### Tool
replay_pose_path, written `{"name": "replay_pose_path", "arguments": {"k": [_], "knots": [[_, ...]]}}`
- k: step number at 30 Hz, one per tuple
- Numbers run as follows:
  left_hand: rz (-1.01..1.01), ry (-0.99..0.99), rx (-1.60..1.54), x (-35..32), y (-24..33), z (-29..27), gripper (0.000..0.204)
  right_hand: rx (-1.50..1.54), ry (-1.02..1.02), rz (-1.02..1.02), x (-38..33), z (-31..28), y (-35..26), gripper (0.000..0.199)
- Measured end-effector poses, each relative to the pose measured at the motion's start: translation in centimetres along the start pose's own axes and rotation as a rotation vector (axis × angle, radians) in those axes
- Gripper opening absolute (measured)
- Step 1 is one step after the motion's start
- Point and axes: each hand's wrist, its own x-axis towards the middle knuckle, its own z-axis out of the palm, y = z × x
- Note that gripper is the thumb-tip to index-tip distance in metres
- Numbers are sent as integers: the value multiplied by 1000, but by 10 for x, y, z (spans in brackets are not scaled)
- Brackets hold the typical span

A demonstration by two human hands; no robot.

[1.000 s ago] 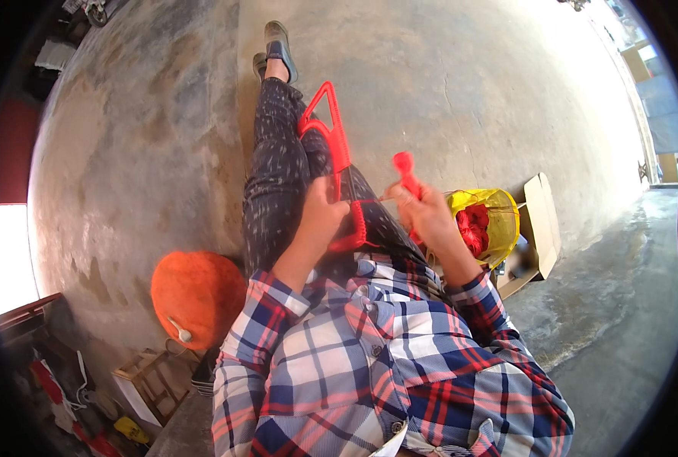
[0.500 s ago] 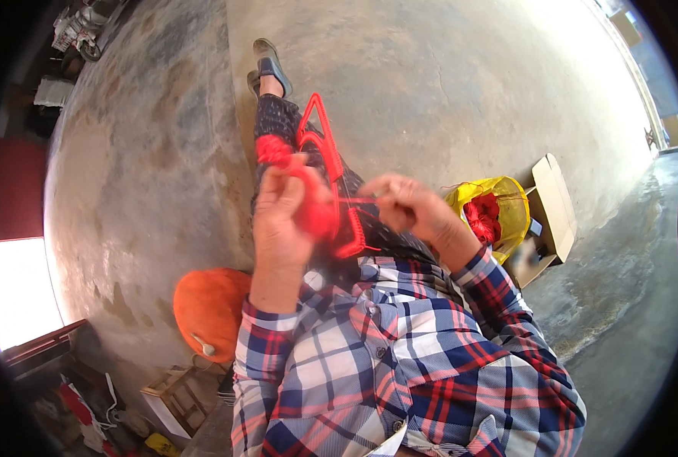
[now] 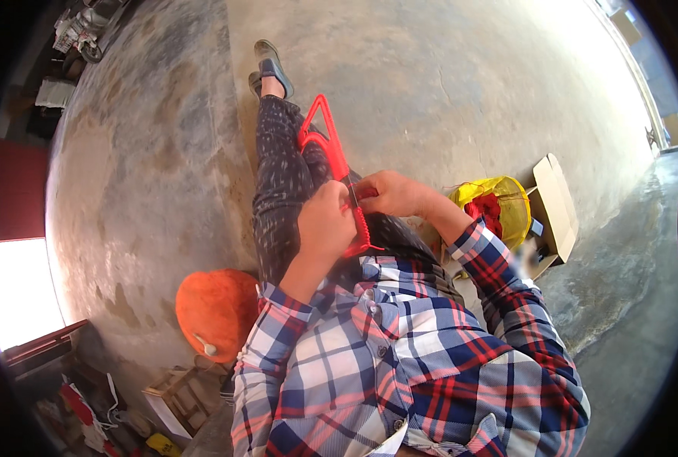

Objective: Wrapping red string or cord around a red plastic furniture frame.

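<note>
Across my lap lies a long, narrow frame wrapped in red yarn (image 3: 334, 157), with a triangular far end and a curved piece below it. A short dark stretch without yarn shows near my hands. My left hand (image 3: 326, 219) is closed against the frame's left side. My right hand (image 3: 391, 193) meets it from the right, its fingers drawn together at the dark stretch. What lies between those fingertips is hidden. Ridged red wrapping (image 3: 362, 228) runs on toward my waist, where a loose yarn end sticks out.
On my right, a yellow bag (image 3: 516, 209) holds red yarn (image 3: 485, 212), beside an open cardboard box (image 3: 554, 206). An orange round cushion-like thing (image 3: 215, 314) is at my left. A small wooden stool (image 3: 187, 400) stands lower left. Concrete floor (image 3: 400, 84) stretches ahead.
My hands have come together at the frame; before, they were apart with a red strand between them. The red yarn bundle at my left hand is now out of sight.
</note>
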Motion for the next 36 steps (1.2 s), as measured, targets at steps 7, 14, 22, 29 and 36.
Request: {"name": "replay_pose_path", "arguments": {"k": [7,14,22,29,36], "knots": [[-217,10,-733,13,-5,-4,39,344,412,-308,-18,-15,-14,22],[-635,-175,-1421,6,9,2,39,1334,7,-418,-82,-7,-107,33],[-595,-26,-1181,1,-14,26,53,1386,-193,-645,-119,-1,-127,34],[51,194,-313,0,17,-3,32,855,-241,-1141,-108,-64,-124,37],[-176,-59,-201,-2,-69,13,16,-482,195,-225,-35,-10,-11,18]]}}
